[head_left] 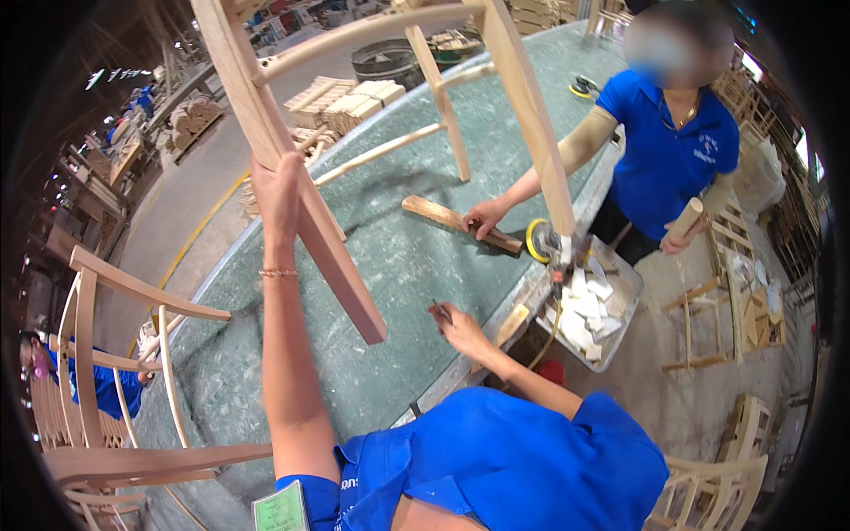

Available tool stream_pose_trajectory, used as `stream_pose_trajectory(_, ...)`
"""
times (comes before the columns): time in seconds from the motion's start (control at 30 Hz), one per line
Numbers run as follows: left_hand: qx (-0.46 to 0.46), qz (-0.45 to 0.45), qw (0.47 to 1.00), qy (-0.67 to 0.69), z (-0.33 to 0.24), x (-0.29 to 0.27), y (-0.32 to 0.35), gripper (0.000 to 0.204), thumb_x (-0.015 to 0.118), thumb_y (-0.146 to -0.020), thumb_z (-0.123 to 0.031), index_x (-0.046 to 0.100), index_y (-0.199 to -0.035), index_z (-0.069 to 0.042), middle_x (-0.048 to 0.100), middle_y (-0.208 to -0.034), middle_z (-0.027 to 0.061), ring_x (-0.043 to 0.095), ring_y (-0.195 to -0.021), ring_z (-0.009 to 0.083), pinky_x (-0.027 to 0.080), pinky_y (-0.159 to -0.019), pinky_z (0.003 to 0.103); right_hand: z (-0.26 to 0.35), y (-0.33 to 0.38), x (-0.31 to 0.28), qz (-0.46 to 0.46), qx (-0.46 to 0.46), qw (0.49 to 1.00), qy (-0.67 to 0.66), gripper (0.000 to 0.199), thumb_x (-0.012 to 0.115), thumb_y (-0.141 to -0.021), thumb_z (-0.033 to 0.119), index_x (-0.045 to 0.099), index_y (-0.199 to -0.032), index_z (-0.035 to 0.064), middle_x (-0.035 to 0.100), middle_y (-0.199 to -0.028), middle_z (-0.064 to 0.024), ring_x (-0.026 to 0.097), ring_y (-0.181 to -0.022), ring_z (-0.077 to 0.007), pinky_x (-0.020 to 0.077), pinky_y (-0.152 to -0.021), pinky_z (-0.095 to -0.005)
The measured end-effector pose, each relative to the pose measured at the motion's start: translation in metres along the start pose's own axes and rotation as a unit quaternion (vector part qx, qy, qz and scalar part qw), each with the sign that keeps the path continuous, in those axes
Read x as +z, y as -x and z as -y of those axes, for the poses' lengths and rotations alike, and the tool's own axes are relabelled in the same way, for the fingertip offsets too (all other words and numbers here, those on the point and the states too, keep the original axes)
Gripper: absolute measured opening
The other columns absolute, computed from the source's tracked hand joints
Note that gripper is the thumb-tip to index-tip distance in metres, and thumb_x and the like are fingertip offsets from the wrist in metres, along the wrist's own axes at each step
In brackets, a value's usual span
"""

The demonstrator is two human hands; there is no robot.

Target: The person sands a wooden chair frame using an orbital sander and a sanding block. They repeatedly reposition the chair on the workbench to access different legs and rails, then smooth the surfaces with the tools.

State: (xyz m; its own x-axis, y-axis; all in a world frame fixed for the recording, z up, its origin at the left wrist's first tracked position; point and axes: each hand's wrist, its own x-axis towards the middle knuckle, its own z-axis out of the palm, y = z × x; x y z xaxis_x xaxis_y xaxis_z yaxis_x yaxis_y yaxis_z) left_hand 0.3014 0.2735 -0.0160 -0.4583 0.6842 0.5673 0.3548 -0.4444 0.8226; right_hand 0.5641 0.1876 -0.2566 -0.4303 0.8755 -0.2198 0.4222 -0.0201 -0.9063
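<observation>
My left hand [278, 188] is closed around a thick leg of a bare wooden chair frame [341, 265], held tilted over the green work table. Round rungs join this leg to the frame's other legs, one of which comes down near a sander. Low over the table's near side, my right hand [462, 333] is closed in a pinch, with something small and dark at its fingertips that I cannot make out. It is apart from the frame.
Across the table [257, 354], a co-worker in blue rests one hand on a wooden piece [443, 214] and holds another [685, 219]. A yellow-padded sander [540, 241] sits beside a tray of white pieces [602, 341]. Another chair frame [86, 354] stands at left.
</observation>
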Motion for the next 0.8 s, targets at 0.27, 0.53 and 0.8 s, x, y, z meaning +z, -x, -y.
stream_pose_trajectory(0.27, -0.028, 0.005, 0.999, -0.019, -0.013, 0.005, 0.016, 0.04, 0.058, -0.076, -0.017, 0.056, -0.112, 0.001, 0.059, -0.1, 0.0085, 0.055, -0.087, 0.0154, 0.045, -0.08, 0.03, 0.085, -0.022, 0.049, 0.059, -0.209, 0.93, -0.297, 0.037, 0.044, -0.1, 0.02, 0.044, -0.135, 0.0068, 0.059, -0.099, -0.0022, 0.055, -0.091, -0.0108, 0.0464, -0.082, -0.0262)
stream_pose_trajectory(0.53, -0.005, -0.023, 1.0, -0.017, -0.021, 0.001, 0.027, 0.037, 0.057, -0.077, -0.012, 0.052, -0.111, 0.002, 0.058, -0.095, 0.0082, 0.056, -0.082, 0.015, 0.047, -0.074, 0.029, 0.121, -0.024, -0.079, -0.333, -0.396, 0.856, 0.027, 0.025, 0.043, -0.099, 0.01, 0.055, -0.119, 0.0028, 0.058, -0.118, -0.0112, 0.053, -0.112, -0.0202, 0.0412, -0.096, -0.0323)
stream_pose_trajectory(0.8, 0.012, -0.001, 1.0, -0.01, -0.026, 0.015, 0.041, 0.033, 0.058, -0.081, -0.011, 0.053, -0.112, 0.001, 0.058, -0.098, 0.0071, 0.055, -0.085, 0.0147, 0.046, -0.077, 0.029, 0.056, -0.056, -0.254, -0.445, -0.203, 0.863, -0.123, 0.044, 0.04, -0.1, 0.033, 0.053, -0.125, -0.0013, 0.057, -0.122, -0.0123, 0.053, -0.11, -0.018, 0.039, -0.095, -0.0307)
